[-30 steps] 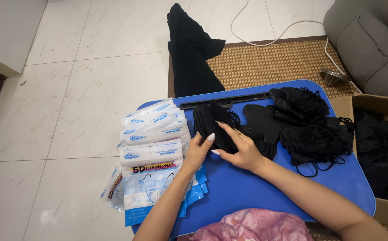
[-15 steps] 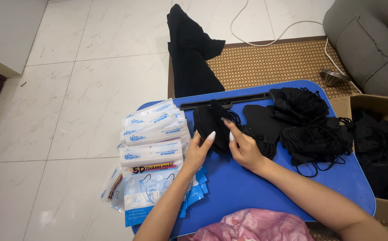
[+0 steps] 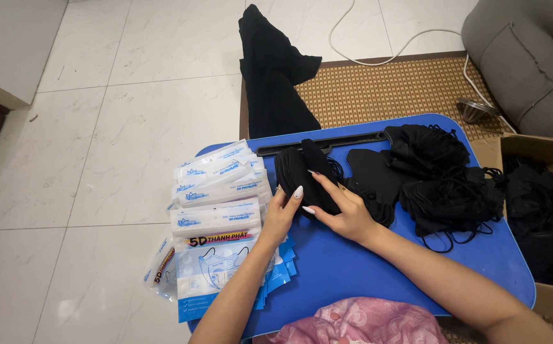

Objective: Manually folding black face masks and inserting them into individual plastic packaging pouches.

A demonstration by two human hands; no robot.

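Note:
On a small blue table (image 3: pixel 365 274), both my hands hold a stack of black face masks (image 3: pixel 302 173). My left hand (image 3: pixel 283 213) grips its left edge, fingers curled around it. My right hand (image 3: pixel 343 213) presses on the stack from the right, index finger laid across the top. A single flat black mask (image 3: pixel 372 173) lies just right of the stack. Further right sits a big heap of loose black masks (image 3: pixel 445 178) with tangled ear loops.
White and blue plastic mask packets (image 3: pixel 216 216) are piled at the table's left edge, some hanging over. A black bar (image 3: pixel 327 143) lies along the far edge. A cardboard box (image 3: pixel 544 216) with more black masks stands right. Black cloth (image 3: pixel 273 70), woven mat and white cable lie beyond.
The mask stack has been gathered and lifted slightly toward me, my right index finger sliding across its top. My left hand closed further around the left edge.

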